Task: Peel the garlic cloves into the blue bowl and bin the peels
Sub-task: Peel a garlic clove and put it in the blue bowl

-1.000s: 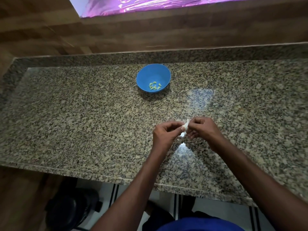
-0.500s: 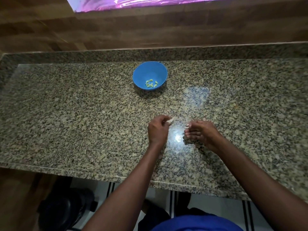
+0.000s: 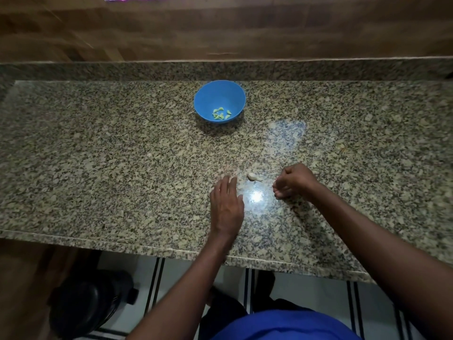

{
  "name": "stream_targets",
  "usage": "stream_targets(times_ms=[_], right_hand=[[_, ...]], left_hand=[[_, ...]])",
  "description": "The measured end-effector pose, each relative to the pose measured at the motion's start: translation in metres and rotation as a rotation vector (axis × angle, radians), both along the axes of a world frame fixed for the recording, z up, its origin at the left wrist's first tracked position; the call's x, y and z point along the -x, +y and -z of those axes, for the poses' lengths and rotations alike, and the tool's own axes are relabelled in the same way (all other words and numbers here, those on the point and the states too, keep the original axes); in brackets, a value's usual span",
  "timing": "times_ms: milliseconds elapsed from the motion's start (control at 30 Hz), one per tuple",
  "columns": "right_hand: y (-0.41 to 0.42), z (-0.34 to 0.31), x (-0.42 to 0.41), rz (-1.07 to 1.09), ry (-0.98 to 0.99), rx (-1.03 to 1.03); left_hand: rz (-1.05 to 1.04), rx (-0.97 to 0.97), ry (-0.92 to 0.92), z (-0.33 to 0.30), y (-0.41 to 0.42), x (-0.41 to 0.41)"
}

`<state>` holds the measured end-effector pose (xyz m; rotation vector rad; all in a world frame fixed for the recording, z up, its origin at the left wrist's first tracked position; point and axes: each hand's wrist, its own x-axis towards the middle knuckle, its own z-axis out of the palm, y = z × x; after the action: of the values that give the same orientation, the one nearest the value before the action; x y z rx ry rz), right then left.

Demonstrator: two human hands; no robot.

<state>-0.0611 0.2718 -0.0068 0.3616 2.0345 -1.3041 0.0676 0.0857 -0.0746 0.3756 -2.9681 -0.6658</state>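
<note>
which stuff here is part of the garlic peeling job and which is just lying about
Part of the job:
blue bowl
peeled cloves in it
garlic piece on the counter
left hand
right hand

Just lying about:
dark container on the floor

Hidden and cut-off bits from my head view

My right hand [image 3: 293, 181] curls its fingers under, so I can't tell if it holds anything. The counter [image 3: 98, 168] runs off at 3 and 9 o'clock; a dark bin-like shape [image 3: 90, 305] at 7 o'clock stays murky.

Garlic piece [image 3: 254, 177] between hands, before bowl [image 3: 205, 100]
</note>
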Motion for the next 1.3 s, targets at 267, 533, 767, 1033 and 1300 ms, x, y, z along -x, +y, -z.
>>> stream_targets(times_ms=[267,533,767,1033,1300], right_hand=[[-0.015,0.000,0.012,0.008,-0.080,-0.130],[-0.031,-0.010,0.004,-0.077,0.113,-0.404],[-0.035,0.012,-0.022,-0.214,0.490,-0.524],[-0.004,0.001,-0.001,-0.062,0.081,-0.156],[-0.027,-0.010,0.004,-0.126,0.135,-0.403]], left_hand=[[0.069,0.066,-0.056,0.004,0.002,-0.008],[0.087,0.097,-0.094,0.000,0.002,-0.009],[0.084,0.109,-0.121,0.000,0.003,-0.009],[0.077,0.141,-0.098,0.000,0.004,-0.008],[0.068,0.131,-0.075,-0.002,0.004,-0.007]])
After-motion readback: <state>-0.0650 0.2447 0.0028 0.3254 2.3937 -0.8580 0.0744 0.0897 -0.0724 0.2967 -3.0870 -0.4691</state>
